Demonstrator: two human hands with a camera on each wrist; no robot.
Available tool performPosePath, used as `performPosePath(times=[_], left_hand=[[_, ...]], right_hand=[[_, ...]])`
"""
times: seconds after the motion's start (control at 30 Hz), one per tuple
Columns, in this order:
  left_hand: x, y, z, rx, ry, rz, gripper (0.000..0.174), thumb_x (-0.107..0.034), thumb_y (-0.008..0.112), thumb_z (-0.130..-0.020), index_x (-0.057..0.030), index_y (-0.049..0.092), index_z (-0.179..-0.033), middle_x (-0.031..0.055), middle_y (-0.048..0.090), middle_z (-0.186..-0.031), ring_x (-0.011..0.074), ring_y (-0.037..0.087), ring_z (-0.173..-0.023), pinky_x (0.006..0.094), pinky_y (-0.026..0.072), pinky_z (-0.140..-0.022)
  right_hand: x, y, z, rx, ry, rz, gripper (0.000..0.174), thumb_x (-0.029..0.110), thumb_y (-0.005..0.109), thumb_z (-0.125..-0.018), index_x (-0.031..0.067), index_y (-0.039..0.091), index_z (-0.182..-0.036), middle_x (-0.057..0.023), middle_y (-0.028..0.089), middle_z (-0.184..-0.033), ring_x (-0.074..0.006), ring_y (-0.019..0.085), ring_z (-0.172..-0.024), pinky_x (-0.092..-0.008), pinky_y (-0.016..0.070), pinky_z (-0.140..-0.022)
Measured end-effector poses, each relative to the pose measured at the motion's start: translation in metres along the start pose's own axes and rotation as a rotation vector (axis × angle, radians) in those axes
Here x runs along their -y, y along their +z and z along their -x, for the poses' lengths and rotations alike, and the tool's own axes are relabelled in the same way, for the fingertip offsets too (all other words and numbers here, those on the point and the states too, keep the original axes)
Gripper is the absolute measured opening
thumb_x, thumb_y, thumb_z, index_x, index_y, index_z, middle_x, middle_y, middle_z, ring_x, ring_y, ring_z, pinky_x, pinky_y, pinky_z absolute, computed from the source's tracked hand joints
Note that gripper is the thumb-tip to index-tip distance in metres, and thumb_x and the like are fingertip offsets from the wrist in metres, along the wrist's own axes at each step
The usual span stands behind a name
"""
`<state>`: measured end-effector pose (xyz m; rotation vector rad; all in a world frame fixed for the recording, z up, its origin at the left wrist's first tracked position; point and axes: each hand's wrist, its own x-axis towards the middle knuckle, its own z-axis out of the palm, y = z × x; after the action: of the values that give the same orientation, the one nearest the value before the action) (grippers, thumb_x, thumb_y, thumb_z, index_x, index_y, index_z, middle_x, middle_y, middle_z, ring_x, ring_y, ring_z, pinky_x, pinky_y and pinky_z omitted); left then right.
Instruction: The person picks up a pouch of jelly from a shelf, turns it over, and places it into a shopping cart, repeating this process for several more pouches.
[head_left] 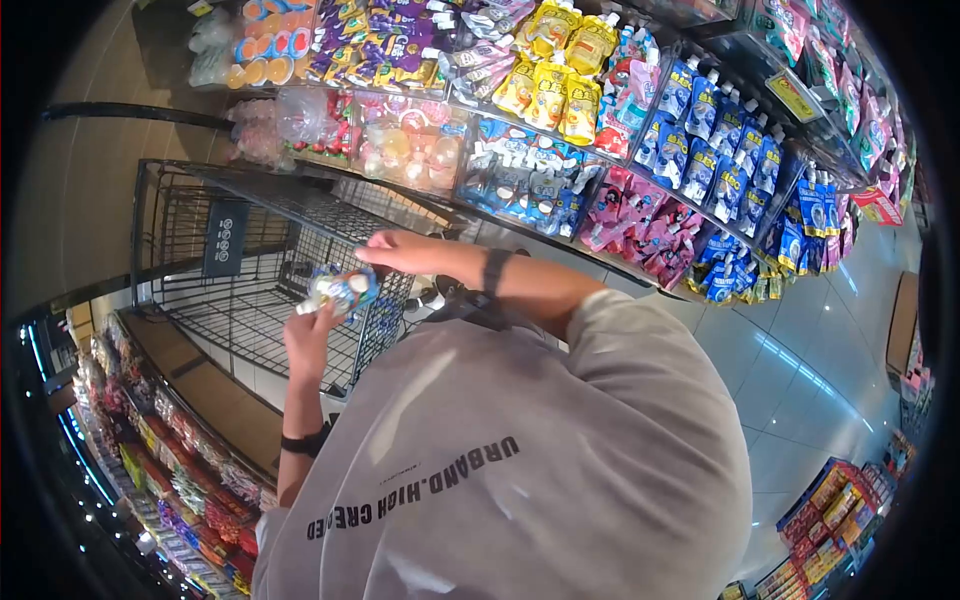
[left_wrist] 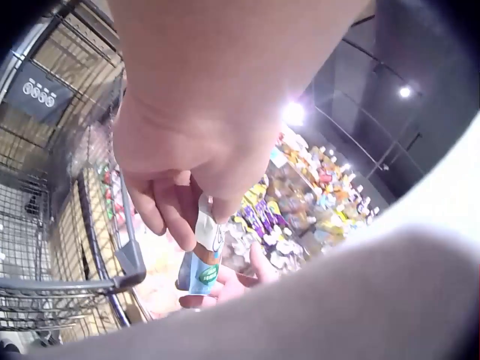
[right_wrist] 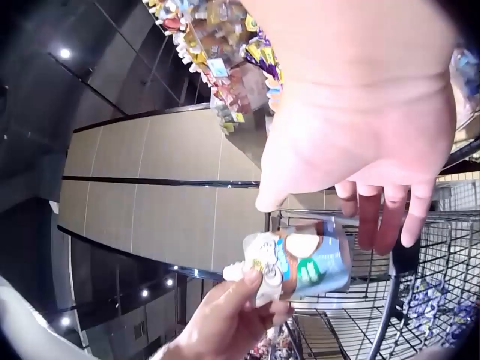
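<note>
Over the shopping cart (head_left: 250,320), my left hand (head_left: 307,345) pinches a small blue-and-white spout pouch (head_left: 345,291) by its white spout end. A white round picture and a green label show on the pouch (right_wrist: 321,264) in the right wrist view, where thumb and fingers of the left hand (right_wrist: 232,311) grip its white end. Close beside the pouch's blue end is my right hand (head_left: 395,253). Its fingers (right_wrist: 369,217) extend loosely, with nothing held in them. In the left wrist view the right hand (left_wrist: 236,283) appears just behind the pouch (left_wrist: 203,271).
Blue packs (right_wrist: 442,311) lie in the cart. A shelf rack ahead holds yellow pouches (head_left: 550,90), blue pouches (head_left: 715,135) and pink pouches (head_left: 640,220). Another stocked shelf (head_left: 170,470) runs along the left. Tiled floor (head_left: 800,350) stretches to the right.
</note>
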<state>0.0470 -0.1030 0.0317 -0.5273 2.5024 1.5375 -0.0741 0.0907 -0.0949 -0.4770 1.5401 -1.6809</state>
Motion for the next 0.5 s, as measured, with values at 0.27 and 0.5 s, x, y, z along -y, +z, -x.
performPosePath(times=[0.27,0.5], left_hand=[[-0.029,0.072,-0.019,0.360,0.004,0.135,0.019,-0.008,0.063,-0.094,0.0057,0.053,-0.103,0.0104,0.066,-0.097,0.0145,0.067,-0.088,0.0279,0.0550,-0.074],[-0.048,0.102,-0.020,0.649,0.027,-0.272,0.021,-0.018,0.067,-0.093,0.0013,0.061,-0.098,0.0026,0.064,-0.083,0.0063,0.054,-0.069,0.0252,0.0451,-0.062]], right_hand=[[-0.008,-0.026,0.127,-0.011,0.031,-0.302,0.049,0.034,0.071,-0.090,0.0004,0.050,-0.117,-0.0079,0.061,-0.101,-0.0118,0.056,-0.086,-0.0267,0.0487,-0.071],[-0.027,-0.037,0.178,-0.207,0.057,-0.489,0.041,0.008,0.066,-0.093,0.0030,0.042,-0.127,-0.0118,0.057,-0.131,-0.0190,0.053,-0.120,-0.0359,0.0459,-0.098]])
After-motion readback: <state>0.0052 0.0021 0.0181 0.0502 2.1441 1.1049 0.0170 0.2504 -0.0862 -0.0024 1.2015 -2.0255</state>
